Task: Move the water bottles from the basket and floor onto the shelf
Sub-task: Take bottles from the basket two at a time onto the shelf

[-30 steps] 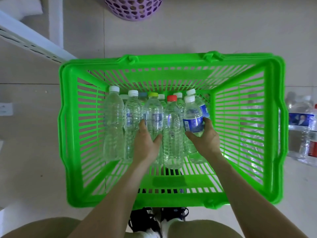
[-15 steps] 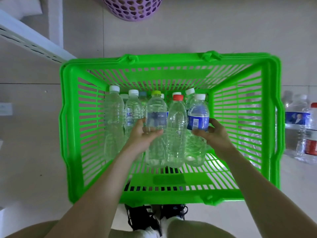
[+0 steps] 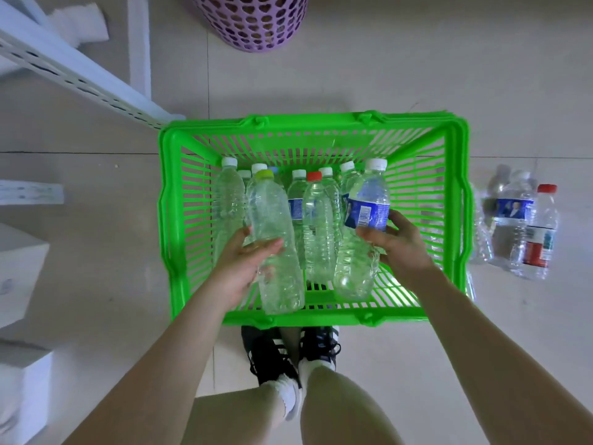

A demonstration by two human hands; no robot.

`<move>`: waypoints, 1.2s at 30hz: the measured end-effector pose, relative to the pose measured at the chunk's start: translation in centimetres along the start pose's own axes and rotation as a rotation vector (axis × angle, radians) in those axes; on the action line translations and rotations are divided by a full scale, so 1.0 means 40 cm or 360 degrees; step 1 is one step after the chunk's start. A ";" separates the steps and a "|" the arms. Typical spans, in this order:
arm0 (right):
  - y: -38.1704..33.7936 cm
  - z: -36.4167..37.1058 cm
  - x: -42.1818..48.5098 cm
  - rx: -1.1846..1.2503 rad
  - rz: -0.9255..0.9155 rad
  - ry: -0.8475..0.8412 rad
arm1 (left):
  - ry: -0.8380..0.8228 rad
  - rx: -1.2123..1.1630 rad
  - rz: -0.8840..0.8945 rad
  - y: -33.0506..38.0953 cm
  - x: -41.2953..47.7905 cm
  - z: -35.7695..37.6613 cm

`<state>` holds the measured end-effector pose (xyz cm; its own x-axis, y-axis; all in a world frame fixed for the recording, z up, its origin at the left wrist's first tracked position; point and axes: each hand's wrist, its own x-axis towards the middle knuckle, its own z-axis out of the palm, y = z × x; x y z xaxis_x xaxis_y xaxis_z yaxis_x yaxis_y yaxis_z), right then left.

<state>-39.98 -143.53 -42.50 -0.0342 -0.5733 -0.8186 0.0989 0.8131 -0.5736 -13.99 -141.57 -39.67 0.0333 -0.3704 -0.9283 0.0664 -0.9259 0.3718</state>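
Clear ribbed plastic bottle with yellow-green cap (image 3: pixel 269 213): gripped mid-body by left hand (image 3: pixel 239 268), fingers curled round it, over left half of green slatted plastic basket (image 3: pixel 314 123). White-capped clear bottle with blue label (image 3: pixel 369 207): clasped at label's lower edge by right hand (image 3: pixel 401 248), over right half. Probably full, so weighty. Thin walls, likely to dent. Smooth, possibly slick. Best taken at ribbed waist. Basket bottle count unclear, rear ones overlapped. Cluster of clear bottles on floor (image 3: pixel 519 226), right, partly masked by basket wall. Shelf boards out of frame.

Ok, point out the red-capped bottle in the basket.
The unheld bottle between the yellow-green-capped one and the held blue-labelled one; no other cap there is red.
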 end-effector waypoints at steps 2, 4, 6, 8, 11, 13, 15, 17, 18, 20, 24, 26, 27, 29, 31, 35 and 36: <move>-0.023 0.000 -0.043 0.0046 0.0012 -0.0001 | -0.0008 -0.0030 0.0019 0.007 -0.050 -0.001; -0.048 0.001 -0.089 0.0090 0.0028 0.0010 | -0.0019 -0.0053 0.0038 0.017 -0.103 -0.002; -0.077 0.001 -0.139 0.0111 0.0030 0.0022 | -0.0039 -0.0099 0.0065 0.030 -0.156 0.002; -0.111 0.000 -0.190 0.0117 0.0027 0.0027 | -0.0056 -0.0155 0.0092 0.045 -0.210 0.009; -0.165 0.000 -0.271 0.0128 0.0015 -0.0005 | -0.0089 -0.0206 0.0131 0.072 -0.291 0.023; -0.200 0.000 -0.328 0.0111 0.0015 -0.0016 | -0.0107 -0.0212 0.0158 0.091 -0.350 0.032; -0.232 0.000 -0.389 0.0101 0.0014 -0.0032 | -0.0107 -0.0218 0.0178 0.106 -0.410 0.040; -0.261 -0.001 -0.457 0.0083 0.0015 -0.0053 | -0.0104 -0.0262 0.0191 0.114 -0.474 0.043; -0.274 -0.002 -0.492 0.0077 0.0012 -0.0062 | -0.0102 -0.0284 0.0196 0.115 -0.507 0.043; -0.297 0.001 -0.565 0.0083 -0.0011 -0.0078 | -0.0096 -0.0319 0.0213 0.114 -0.577 0.040; -0.343 0.018 -0.714 0.0132 -0.0076 -0.0110 | -0.0092 -0.0414 0.0251 0.119 -0.731 0.038; -0.366 0.033 -0.784 0.0145 -0.0126 -0.0142 | -0.0089 -0.0444 0.0286 0.124 -0.798 0.032; -0.378 0.043 -0.818 0.0150 -0.0154 -0.0153 | -0.0097 -0.0438 0.0311 0.128 -0.832 0.027; -0.399 0.065 -0.882 0.0153 -0.0224 -0.0165 | -0.0102 -0.0421 0.0359 0.137 -0.899 0.014; -0.418 0.089 -0.946 0.0171 -0.0302 -0.0169 | -0.0075 -0.0423 0.0413 0.148 -0.968 -0.003; -0.441 0.135 -1.085 0.0224 -0.0461 -0.0145 | -0.0068 -0.0407 0.0546 0.161 -1.115 -0.044; -0.445 0.144 -1.120 0.0255 -0.0509 -0.0147 | -0.0052 -0.0389 0.0595 0.162 -1.151 -0.056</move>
<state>-34.50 -132.91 4.54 0.0007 -0.8085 -0.5886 0.2523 0.5697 -0.7822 -12.86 -130.36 5.50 0.0683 -0.6821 -0.7281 0.2897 -0.6848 0.6687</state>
